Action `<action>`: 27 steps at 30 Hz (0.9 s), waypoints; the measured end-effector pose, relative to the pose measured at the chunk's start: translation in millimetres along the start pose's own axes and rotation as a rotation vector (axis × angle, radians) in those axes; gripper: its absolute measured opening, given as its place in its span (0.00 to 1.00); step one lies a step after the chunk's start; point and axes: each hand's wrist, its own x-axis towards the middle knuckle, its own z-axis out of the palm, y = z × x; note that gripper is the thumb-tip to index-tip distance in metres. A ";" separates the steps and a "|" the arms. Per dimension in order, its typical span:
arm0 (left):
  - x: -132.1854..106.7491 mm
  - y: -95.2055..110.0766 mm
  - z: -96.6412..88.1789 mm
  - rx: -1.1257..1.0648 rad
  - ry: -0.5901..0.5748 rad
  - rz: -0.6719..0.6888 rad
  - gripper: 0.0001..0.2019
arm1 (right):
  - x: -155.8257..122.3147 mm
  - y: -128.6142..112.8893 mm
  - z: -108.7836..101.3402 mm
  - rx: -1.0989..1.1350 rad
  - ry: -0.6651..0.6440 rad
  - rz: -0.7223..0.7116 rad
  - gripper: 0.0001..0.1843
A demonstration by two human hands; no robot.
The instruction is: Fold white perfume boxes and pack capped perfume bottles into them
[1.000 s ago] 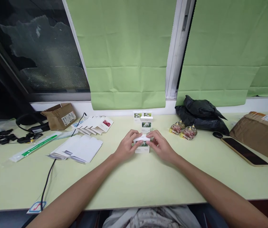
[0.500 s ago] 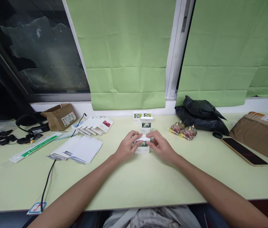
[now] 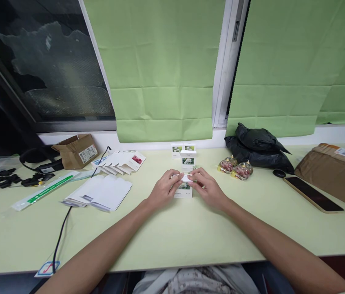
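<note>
A small white box [image 3: 183, 192] with a green and white flower picture stands upright on the table in front of me. My left hand [image 3: 164, 188] grips its upper left side, and my right hand [image 3: 206, 185] grips the upper right, fingers curled at the top flap. The fingers hide part of the top. Right behind it stands another white box [image 3: 188, 160] with the same kind of picture. Farther back, two similar boxes [image 3: 177, 151] stand side by side near the wall.
Flattened white cartons [image 3: 105, 190] and a fanned row of cartons [image 3: 123, 161] lie to the left, beside a brown box [image 3: 76, 151]. Pink-filled glass bottles [image 3: 242, 170], a black plastic bag [image 3: 259, 149], a phone [image 3: 313, 194] and a large cardboard package [image 3: 333, 171] are to the right.
The fingers of both hands have shifted slightly inward over the top of the box, and the top flap shows less between them. The other things stay in place.
</note>
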 end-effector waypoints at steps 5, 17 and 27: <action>-1.0 -3.0 1.6 0.013 0.011 0.032 0.15 | -0.2 -1.8 -0.3 0.004 0.006 -0.014 0.12; -3.3 -7.3 2.9 0.031 0.004 0.052 0.17 | -2.1 -2.6 0.0 -0.021 0.011 -0.010 0.13; -2.3 -6.8 1.0 0.038 0.010 0.050 0.16 | -3.4 -2.0 1.9 -0.035 0.011 0.023 0.11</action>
